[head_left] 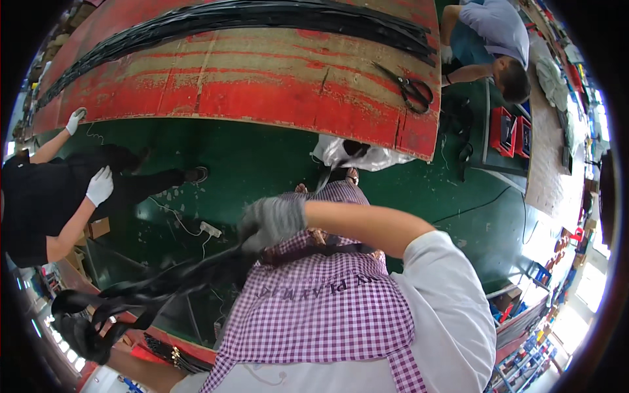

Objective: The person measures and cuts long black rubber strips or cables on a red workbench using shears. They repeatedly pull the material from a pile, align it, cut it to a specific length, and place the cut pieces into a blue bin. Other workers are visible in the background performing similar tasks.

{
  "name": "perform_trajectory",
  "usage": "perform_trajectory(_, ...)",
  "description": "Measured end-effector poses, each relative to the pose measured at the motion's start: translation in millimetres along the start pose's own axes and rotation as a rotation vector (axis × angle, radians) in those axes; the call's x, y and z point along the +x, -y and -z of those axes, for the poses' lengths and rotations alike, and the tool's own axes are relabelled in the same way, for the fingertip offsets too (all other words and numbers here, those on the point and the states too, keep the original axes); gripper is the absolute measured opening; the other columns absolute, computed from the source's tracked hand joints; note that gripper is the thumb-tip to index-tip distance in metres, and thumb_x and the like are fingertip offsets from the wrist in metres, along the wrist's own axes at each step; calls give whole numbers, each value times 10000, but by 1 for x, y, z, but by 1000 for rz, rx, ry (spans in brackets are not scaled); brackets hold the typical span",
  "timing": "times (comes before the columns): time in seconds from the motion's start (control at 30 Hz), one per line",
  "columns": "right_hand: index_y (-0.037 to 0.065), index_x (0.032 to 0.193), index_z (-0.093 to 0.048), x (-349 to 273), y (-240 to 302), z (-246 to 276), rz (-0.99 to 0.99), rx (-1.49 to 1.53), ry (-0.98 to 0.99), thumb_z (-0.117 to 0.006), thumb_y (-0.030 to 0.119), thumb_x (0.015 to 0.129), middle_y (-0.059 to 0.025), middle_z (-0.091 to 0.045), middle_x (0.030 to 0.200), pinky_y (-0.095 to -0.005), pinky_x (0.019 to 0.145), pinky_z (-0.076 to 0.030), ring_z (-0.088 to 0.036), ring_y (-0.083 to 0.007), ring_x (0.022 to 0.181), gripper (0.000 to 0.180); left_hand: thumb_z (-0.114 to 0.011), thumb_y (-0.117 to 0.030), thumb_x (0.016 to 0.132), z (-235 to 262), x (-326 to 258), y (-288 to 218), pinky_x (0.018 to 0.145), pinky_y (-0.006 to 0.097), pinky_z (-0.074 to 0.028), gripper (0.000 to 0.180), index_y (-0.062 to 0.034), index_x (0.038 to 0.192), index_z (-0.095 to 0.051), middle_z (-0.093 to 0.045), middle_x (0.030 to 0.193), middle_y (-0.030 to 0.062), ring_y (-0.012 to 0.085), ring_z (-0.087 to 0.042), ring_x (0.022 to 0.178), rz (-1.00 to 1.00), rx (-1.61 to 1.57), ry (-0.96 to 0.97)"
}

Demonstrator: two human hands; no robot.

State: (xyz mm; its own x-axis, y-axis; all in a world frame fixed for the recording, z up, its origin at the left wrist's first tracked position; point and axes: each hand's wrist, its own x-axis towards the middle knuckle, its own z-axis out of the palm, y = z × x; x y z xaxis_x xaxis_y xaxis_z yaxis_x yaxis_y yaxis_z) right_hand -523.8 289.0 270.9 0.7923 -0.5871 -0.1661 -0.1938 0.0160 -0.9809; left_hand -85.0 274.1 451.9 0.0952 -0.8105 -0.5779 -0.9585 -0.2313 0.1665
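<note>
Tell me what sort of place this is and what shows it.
Probably a factory workshop: a worn red worktable bears scissors and a bundle of long black strips, and a co-worker nearby wears white gloves.

Midair bundle of black strips [190,272], aslant, left end looped

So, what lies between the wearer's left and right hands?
In the head view, a bundle of black strips stretches from the left hand to the right hand.
</note>
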Motion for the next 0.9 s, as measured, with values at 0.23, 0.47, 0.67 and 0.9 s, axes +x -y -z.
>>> perform_trajectory(0.23, 107, 1272, -289, 62, -3, -46, -2, 165, 402, -625, 321, 679, -161, -489, 1120, -366, 859, -394, -493, -289, 1008, 713, -625, -240, 725, 62, -53, 94, 568, 334, -426, 299, -46, 937, -542, -540, 795, 76, 191, -519, 664, 249, 286, -412)
perform_trajectory(0.47, 88, 1036, -546, -152, -226, 57, -768, -514, 144, -570, 303, 732, -141, -590, 961, -383, 747, -444, -583, -289, 862, 374, -627, -242, 732, 60, -129, 130, 604, 347, -435, 273, -58, 918, -546, -535, 799, 66, 204, -521, 694, 420, 358, -524)
perform_trajectory(0.67, 77, 1000, -514, -157, -106, 60, -612, -471, 82, -494, 380, 791, -175, -592, 900, -408, 712, -438, -573, -308, 850, 368, -628, -243, 738, -14, -128, 61, 635, 358, -443, 252, -68, 901, -549, -531, 801, 58, 216, -523, 719, -81, 532, -330)
perform_trajectory(0.9, 6, 1026, -460, -49, 84, 43, 79, -921, -83, -515, 153, 743, -148, -621, 828, -402, 553, -482, -625, -259, 712, 323, -663, -397, 666, -226, -10, -303, 573, 394, -479, 566, -81, 1075, -431, -581, 922, 99, 256, -565, 602, 362, -2134, 146)
